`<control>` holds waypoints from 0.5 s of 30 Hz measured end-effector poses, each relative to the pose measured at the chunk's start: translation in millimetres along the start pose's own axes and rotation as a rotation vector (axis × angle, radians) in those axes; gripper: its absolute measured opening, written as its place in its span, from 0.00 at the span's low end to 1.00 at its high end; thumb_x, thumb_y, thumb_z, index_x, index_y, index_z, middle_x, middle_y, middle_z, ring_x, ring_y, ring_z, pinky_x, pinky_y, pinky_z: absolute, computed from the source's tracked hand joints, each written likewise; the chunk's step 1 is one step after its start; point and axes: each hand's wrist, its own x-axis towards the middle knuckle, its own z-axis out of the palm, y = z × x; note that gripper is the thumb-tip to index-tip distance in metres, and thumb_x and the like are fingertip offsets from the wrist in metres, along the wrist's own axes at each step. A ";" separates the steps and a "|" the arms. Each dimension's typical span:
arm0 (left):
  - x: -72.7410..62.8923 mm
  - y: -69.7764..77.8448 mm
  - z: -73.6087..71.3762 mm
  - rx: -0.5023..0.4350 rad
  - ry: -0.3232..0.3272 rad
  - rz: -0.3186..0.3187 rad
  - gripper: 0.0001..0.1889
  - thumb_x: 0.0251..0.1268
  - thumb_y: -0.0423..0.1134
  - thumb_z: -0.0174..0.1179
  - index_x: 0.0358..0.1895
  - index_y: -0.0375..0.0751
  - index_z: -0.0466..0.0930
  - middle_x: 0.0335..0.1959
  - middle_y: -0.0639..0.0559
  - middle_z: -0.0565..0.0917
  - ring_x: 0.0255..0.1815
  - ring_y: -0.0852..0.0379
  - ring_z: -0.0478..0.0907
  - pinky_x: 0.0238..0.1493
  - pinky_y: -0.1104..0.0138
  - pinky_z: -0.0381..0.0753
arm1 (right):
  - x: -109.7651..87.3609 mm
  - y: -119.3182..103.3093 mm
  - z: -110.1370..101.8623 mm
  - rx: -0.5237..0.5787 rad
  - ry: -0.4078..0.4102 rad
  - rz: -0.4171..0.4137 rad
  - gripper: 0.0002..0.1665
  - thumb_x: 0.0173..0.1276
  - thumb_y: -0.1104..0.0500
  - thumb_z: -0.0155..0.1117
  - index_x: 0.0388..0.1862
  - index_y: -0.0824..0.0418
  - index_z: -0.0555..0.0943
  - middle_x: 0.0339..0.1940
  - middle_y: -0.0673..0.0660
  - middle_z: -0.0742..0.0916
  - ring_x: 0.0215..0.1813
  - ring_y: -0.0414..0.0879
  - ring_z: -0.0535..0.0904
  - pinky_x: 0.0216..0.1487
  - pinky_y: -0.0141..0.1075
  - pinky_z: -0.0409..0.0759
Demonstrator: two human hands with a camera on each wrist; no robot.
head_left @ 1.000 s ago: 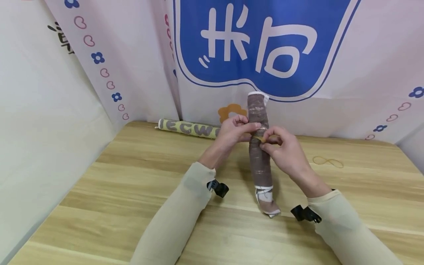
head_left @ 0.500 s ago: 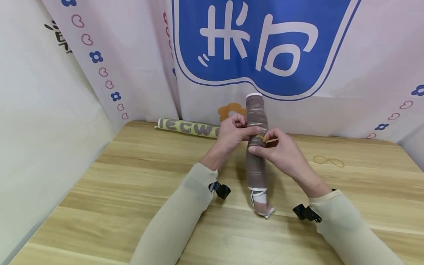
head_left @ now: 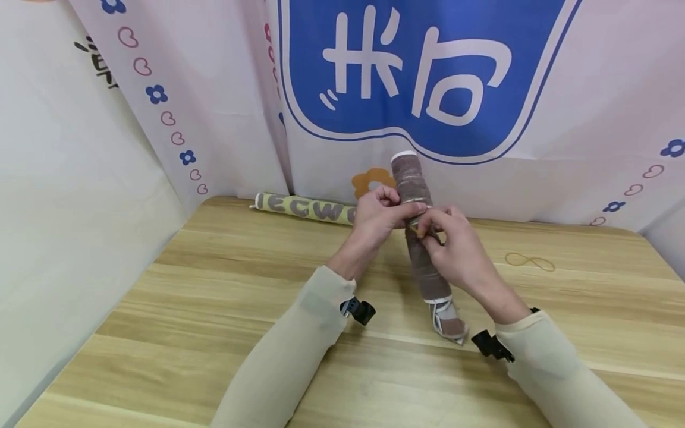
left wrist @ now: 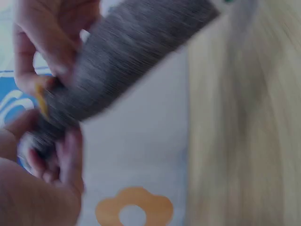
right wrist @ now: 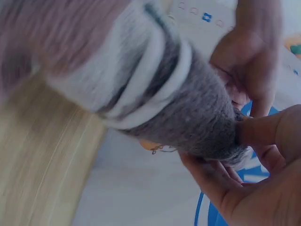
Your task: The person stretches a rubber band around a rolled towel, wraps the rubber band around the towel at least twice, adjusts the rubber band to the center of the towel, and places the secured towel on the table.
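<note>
A brown-grey rolled towel [head_left: 425,273] is held up at a slant over the table, its white-edged loose end pointing down toward me. My left hand [head_left: 374,217] grips the roll around its middle, thumb across the front. Just below that thumb, my right hand [head_left: 455,241] pinches a yellow rubber band [left wrist: 41,100] that goes around the roll. The towel narrows where the band sits. In the right wrist view, white edging [right wrist: 146,101] circles the roll near its loose end, and my right fingers hide the band.
A yellow-green rolled towel [head_left: 305,208] with grey letters lies at the back of the wooden table [head_left: 187,309], partly behind my left hand. Another rubber band [head_left: 530,261], twisted into a figure eight, lies on the right. A printed cloth [head_left: 332,148] hangs behind the table.
The roll has tilted, its lower end swinging right and its top leftward. My right fingers have drawn the band down across the roll's front, while my left hand keeps its grip.
</note>
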 end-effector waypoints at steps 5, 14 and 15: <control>8.7 -9.6 -8.5 -0.205 -0.186 -0.065 0.10 0.71 0.31 0.69 0.44 0.39 0.74 0.38 0.49 0.80 0.37 0.56 0.83 0.41 0.66 0.86 | 0.4 4.6 -11.9 0.204 -0.048 0.181 0.08 0.73 0.74 0.63 0.46 0.66 0.78 0.48 0.64 0.83 0.49 0.54 0.82 0.45 0.43 0.82; 11.6 -13.7 -9.7 -0.120 -0.152 0.015 0.17 0.65 0.26 0.72 0.37 0.43 0.70 0.33 0.51 0.79 0.35 0.58 0.82 0.35 0.68 0.85 | 2.9 6.7 -14.5 0.178 -0.145 0.276 0.20 0.74 0.52 0.72 0.50 0.64 0.75 0.58 0.63 0.81 0.58 0.57 0.82 0.51 0.47 0.83; 10.2 -12.5 -8.2 -0.092 -0.139 0.038 0.18 0.64 0.26 0.73 0.36 0.43 0.69 0.33 0.51 0.79 0.35 0.59 0.81 0.34 0.69 0.84 | 3.1 5.3 -14.6 0.142 -0.142 0.280 0.23 0.74 0.49 0.73 0.50 0.64 0.75 0.57 0.64 0.82 0.58 0.59 0.82 0.52 0.48 0.83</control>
